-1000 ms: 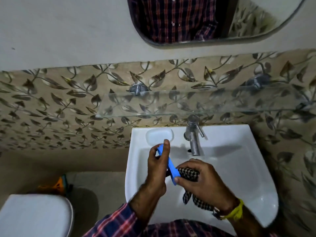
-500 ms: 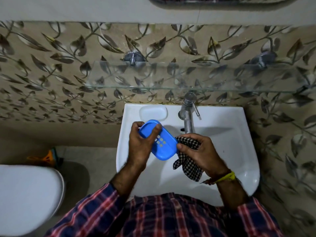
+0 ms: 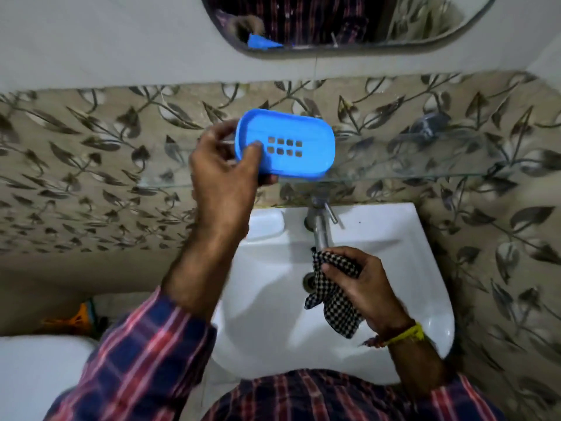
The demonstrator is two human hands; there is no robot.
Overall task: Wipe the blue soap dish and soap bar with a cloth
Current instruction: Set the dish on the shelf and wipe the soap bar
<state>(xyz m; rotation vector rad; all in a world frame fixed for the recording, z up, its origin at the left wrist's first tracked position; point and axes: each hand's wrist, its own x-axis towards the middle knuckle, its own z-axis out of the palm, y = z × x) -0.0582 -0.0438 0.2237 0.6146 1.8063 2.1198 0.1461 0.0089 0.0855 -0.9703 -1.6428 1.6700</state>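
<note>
My left hand (image 3: pixel 226 174) grips the left end of the blue soap dish (image 3: pixel 291 147), thumb on its inside near the drain holes. The dish is held up at the level of the glass shelf (image 3: pixel 425 174), its hollow side facing me, with nothing in it. Lower down, over the white sink (image 3: pixel 419 299), my right hand (image 3: pixel 364 287) clutches a black-and-white checked cloth (image 3: pixel 331 299) that hangs from its fingers. The cloth is apart from the dish. No soap bar shows in view.
A metal tap (image 3: pixel 320 229) stands at the back of the sink, just above my right hand. A mirror (image 3: pixel 349 22) hangs on the wall above. A white toilet lid (image 3: pixel 36 378) lies at the lower left, with an orange object (image 3: pixel 80 320) on the floor behind it.
My left hand has lifted the blue dish from over the sink up to the glass shelf. The cloth in my right hand has come away from the dish and stayed over the basin.
</note>
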